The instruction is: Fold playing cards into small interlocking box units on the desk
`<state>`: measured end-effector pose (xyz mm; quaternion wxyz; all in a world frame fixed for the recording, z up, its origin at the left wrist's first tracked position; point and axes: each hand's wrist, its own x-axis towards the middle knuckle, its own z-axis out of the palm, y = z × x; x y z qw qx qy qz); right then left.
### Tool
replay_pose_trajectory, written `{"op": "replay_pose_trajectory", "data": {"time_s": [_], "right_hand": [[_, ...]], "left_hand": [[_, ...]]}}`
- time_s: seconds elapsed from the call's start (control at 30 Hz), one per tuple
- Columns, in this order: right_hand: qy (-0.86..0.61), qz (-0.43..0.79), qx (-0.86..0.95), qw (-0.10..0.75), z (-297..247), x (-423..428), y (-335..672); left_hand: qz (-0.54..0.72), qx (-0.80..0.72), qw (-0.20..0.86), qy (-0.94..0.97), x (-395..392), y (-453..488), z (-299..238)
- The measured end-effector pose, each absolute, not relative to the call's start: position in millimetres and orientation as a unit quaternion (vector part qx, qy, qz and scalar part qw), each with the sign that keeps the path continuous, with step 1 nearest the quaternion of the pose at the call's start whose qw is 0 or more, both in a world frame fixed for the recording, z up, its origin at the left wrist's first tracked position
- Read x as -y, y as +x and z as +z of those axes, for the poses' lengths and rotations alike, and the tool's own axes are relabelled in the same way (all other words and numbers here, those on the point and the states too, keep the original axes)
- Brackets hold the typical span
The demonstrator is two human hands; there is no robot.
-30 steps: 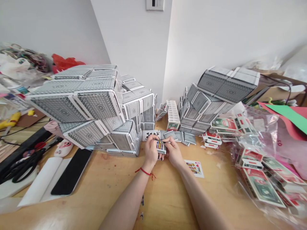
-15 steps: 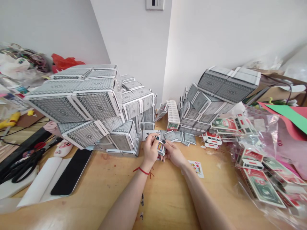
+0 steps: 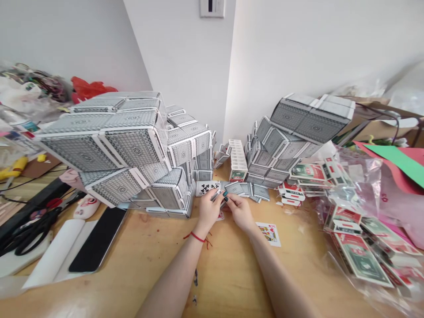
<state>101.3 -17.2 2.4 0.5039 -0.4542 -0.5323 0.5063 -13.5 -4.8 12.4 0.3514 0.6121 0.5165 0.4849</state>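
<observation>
Both my hands meet at the middle of the wooden table (image 3: 159, 265), just in front of a row of face-down grey-backed cards (image 3: 247, 189). My left hand (image 3: 208, 210), with a red string on its wrist, and my right hand (image 3: 239, 211) pinch a small stack of playing cards (image 3: 218, 194) between their fingertips. A face-up spade card (image 3: 206, 187) lies just beyond my left hand. A face-up king card (image 3: 269, 232) lies flat on the table to the right of my right wrist.
A big block of stacked grey-backed decks (image 3: 129, 145) stands at the left, a smaller heap (image 3: 291, 132) at the back right. Red and green card boxes in plastic (image 3: 357, 247) fill the right side. A phone (image 3: 96, 240), scissors (image 3: 29, 227) and clutter lie left.
The small stack in my hands has turned from its coloured face up to nearly edge-on, and both hands have crept slightly forward. The camera has dipped a little.
</observation>
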Motion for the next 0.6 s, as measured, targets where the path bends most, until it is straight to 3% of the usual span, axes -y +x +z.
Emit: {"op": "replay_pose_trajectory", "data": {"time_s": [0.13,0.37,0.6], "right_hand": [[-0.448,0.495,0.538,0.515,-0.4,15.5,101.7],[-0.403,0.638,0.425,0.499,2.7,19.1,97.8],[-0.454,0.621,0.415,0.486,5.0,19.3,98.0]], "left_hand": [[0.514,-0.538,0.324,0.584,6.5,-12.6,12.9],[0.495,-0.562,0.284,0.599,3.2,-16.3,11.1],[0.437,-0.560,0.193,0.677,6.8,-15.3,10.2]]}}
